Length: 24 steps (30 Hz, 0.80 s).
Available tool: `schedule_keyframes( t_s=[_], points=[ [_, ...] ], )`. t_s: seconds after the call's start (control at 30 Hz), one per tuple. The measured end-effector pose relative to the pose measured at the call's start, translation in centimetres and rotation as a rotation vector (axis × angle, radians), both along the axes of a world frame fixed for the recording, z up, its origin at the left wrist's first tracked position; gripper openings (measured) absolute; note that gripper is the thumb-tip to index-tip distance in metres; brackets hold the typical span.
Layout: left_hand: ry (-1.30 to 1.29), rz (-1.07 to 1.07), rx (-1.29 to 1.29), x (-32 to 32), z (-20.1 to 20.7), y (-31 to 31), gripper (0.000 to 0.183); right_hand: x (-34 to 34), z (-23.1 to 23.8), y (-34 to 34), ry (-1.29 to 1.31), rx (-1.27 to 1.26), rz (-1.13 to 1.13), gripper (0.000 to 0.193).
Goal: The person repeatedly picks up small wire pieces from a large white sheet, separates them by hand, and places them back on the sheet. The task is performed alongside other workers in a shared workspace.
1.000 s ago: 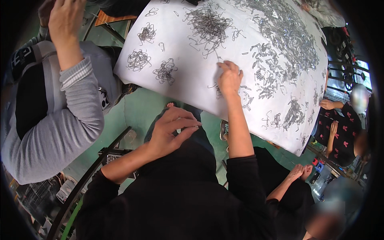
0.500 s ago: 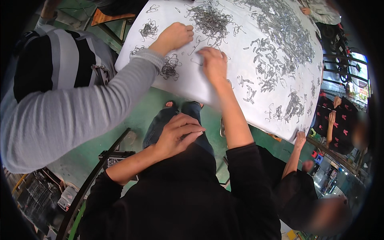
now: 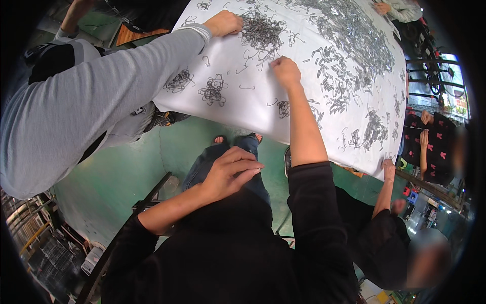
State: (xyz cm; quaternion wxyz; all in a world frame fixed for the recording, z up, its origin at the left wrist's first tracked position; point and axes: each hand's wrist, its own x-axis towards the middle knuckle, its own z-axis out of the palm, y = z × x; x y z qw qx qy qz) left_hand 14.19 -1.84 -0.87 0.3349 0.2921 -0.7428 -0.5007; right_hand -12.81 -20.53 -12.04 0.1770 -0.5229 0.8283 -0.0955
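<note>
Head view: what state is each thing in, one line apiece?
Left hand, thumb and fingertips pinched; contents too small to tell.
Right hand, fingers curled, grip hidden.
Large hook pile, tangled, heaped.
Small hook heap, tangled, separate.
Metal pieces, loose, densely strewn.
White table cover, spread out.
Co-worker's gray-sleeved hand, fingers at large hook pile's edge.

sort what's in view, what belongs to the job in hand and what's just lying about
Job in hand, likely:
bent wire hooks, right hand at the heap's edge
left hand, pinching something too small to identify
narrow metal pieces
white-covered table

Apparently just lying about:
orange-brown wooden board
small blue plastic item
</note>
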Motion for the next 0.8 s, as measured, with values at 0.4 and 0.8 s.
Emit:
schedule_keyframes(
  t_s=[0.4, 0.8],
  points=[
    [0.051, -0.164, -0.009, -1.4, -0.8, -0.2, 0.018, 1.0, 6.2, 14.2, -1.468, -0.304, -0.428, 0.011],
    [0.087, -0.251, -0.051, -4.6, -0.3, 0.6, 0.020, 11.8, 13.4, 31.0, -1.217, -0.862, -0.614, 0.002]
  ],
)
